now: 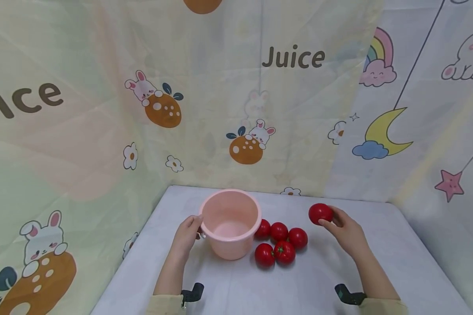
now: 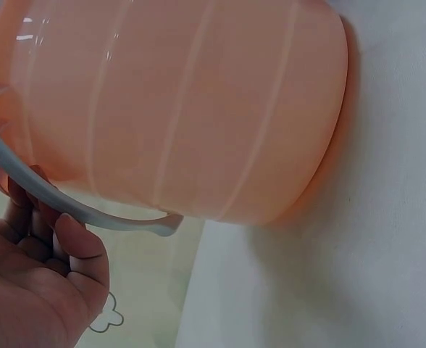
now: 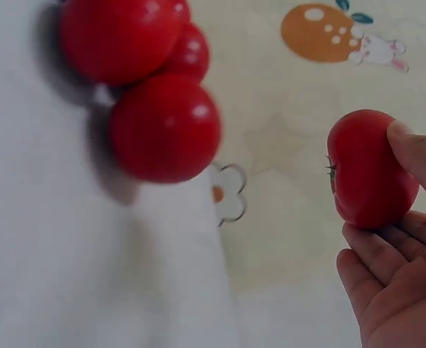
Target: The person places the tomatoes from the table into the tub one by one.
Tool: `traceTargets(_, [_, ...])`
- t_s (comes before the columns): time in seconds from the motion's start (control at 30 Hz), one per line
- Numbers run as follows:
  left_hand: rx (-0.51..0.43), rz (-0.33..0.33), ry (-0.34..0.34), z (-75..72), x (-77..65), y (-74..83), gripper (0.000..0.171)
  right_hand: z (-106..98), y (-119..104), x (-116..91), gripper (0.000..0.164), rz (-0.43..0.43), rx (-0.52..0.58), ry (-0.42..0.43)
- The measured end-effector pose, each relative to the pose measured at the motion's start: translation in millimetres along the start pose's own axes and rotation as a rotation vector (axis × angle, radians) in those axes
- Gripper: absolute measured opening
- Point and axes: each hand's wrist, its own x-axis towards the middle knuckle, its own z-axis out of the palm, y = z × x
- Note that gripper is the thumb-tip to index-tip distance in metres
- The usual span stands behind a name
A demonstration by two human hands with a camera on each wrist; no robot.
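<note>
My left hand (image 1: 188,232) grips a pink plastic bucket (image 1: 231,247) at the left of its rim. In the left wrist view its fingers curl by the bucket's pale, curved handle (image 2: 90,214). The bucket's mouth faces up, and no tomato shows inside. On the right, my right hand (image 1: 348,232) pinches a red tomato (image 1: 320,213) between thumb and fingers, above the table. The right wrist view shows this tomato's green stem end (image 3: 332,170) turned away from the palm. Several more tomatoes (image 1: 284,253) lie clustered between the bucket and my right hand.
A white-covered table (image 1: 236,293) bears the bucket and the tomatoes. Behind it and at both sides hang printed cloths (image 1: 213,96) with rabbits, flowers and the word Juice. Dark straps (image 1: 193,292) sit at both wrists.
</note>
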Motion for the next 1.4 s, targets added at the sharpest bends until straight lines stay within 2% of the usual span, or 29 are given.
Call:
traceTargets(0.33, [-0.014, -0.019, 0.013, -3.6, 5.6, -2.6, 0.050, -3, -75, 29, 0.081, -0.171, 0.089, -0.107])
traceTargets(0.53, [-0.020, -0.032, 0.016, -3.6, 7.1, -3.4, 0.048, 6, -111, 47, 0.076, -0.240, 0.124, -0.188])
traceTargets(0.73, [-0.019, -0.037, 0.017, -5.1, 6.2, -2.9, 0.048, 20, -145, 62, 0.066, -0.301, 0.174, -0.311])
traceTargets(0.93, [-0.020, -0.013, 0.019, -6.8, 6.3, -2.8, 0.046, 38, -177, 74, 0.062, -0.346, 0.062, -0.430])
traceTargets(1.17, [-0.013, -0.044, 0.017, -6.1, 7.4, -6.0, 0.053, 71, -207, 88, 0.049, -0.375, -0.040, -0.601])
traceTargets(1.27, [-0.017, -0.043, 0.011, -4.3, 7.6, -7.6, 0.051, 84, -218, 93, 0.046, -0.391, -0.089, -0.664])
traceTargets(1.4, [-0.026, -0.041, 0.005, -1.2, 7.8, -8.0, 0.049, 101, -226, 99, 0.046, -0.373, -0.128, -0.718])
